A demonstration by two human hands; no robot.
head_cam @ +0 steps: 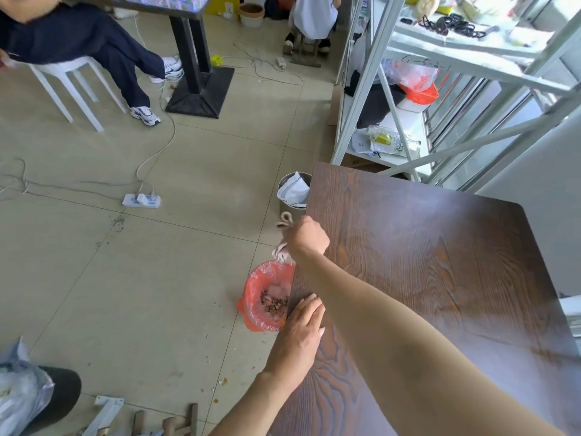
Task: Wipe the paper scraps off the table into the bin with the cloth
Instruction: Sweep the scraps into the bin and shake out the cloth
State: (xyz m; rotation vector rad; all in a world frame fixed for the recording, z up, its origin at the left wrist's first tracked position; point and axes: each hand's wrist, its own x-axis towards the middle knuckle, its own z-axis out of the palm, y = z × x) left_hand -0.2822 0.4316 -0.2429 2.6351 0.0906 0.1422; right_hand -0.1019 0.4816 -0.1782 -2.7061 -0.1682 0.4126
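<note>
Fingers (309, 306) of the left hand (301, 328) lay flat and open on the table (424, 262) edge, bin (267, 297) just left below. Farther out, the right hand (306, 239) gripped the cloth (283, 240), bunched, right above the bin's far rim.

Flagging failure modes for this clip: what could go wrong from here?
The right hand holds the pale cloth bunched at the dark wood-grain table edge, off-centre above the small bin with the red plastic liner; shaken scraps could miss. Bits already litter the tiled floor. The left hand rests on the table edge, not the bin.
</note>
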